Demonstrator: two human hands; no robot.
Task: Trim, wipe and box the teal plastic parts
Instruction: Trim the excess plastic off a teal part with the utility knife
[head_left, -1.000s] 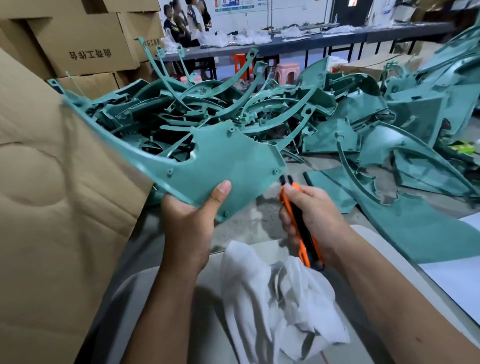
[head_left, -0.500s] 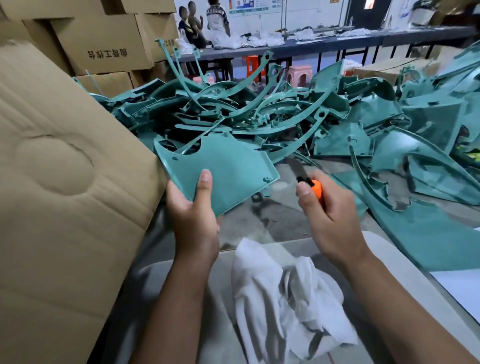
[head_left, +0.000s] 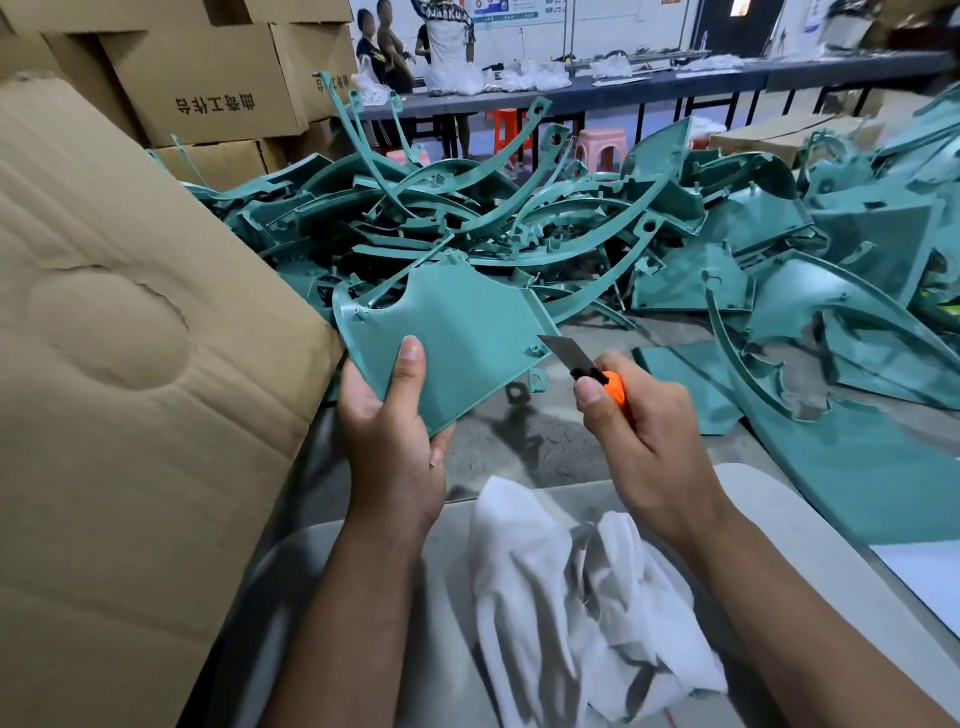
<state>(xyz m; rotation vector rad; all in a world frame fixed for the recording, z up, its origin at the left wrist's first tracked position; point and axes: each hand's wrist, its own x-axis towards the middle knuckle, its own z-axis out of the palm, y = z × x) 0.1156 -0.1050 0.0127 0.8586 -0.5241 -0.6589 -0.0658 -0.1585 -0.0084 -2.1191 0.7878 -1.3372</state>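
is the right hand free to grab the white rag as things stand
Probably not yet: the right hand grips the knife, though the rag lies uncovered just below it.

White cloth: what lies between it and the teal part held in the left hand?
In the head view, only bare grey table lies between the cloth and the teal part; the left hand borders that stretch.

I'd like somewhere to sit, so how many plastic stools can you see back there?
2. An orange stool stands under the long table at the back; a pink stool stands just to its right, nearer the teal pile. More may be hidden behind the pile.
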